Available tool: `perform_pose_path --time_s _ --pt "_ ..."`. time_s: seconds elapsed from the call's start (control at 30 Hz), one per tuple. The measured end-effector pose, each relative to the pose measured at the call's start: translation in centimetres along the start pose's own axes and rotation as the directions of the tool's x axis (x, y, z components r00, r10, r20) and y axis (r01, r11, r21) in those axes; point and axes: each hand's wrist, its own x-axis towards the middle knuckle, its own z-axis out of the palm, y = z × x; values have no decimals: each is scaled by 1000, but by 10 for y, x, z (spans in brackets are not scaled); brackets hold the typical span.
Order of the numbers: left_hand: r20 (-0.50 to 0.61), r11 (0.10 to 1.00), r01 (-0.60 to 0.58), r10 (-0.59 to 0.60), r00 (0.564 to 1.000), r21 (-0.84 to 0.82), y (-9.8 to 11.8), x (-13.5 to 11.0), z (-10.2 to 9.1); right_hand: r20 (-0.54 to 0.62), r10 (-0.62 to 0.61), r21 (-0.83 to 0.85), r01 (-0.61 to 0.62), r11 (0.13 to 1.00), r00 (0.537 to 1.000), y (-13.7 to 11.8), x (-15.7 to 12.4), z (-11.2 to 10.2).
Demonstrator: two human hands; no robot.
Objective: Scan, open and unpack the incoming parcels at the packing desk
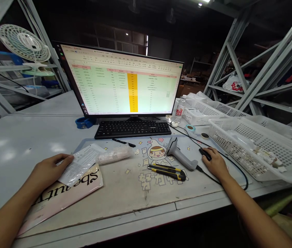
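My left hand (50, 172) is closed at the edge of a white plastic packet with a printed label (82, 162), thumb on top. Beneath it lies a pink and cream mailing bag (84, 184) with black lettering. A bubble-wrapped roll (115, 154) touches the packet's right end; its contents cannot be made out. On the right, my right hand (215, 164) rests over a black computer mouse (205, 154), fingers curved round it. Between the hands, a yellow and black utility knife (168, 171) and a grey barcode scanner (180, 155) lie on the printed desk mat (120, 196).
A monitor (104, 89) with a spreadsheet stands behind a black keyboard (133, 128). Blue tape (84, 123) sits left, a black pen (124, 142) in front. White baskets (239, 151) and a bottle (180, 109) are at right. The scanner's cable loops around my right hand.
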Motion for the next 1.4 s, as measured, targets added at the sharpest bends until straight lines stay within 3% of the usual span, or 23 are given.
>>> perform_pose_path --time_s 0.37,1.4 --pt "23 999 36 -36 999 -16 7 -4 -4 13 -8 -2 9 1000 1000 -1 0 -2" --pt "9 1000 13 -13 1000 -25 -5 4 2 61 19 14 -20 1000 998 -4 2 -5"
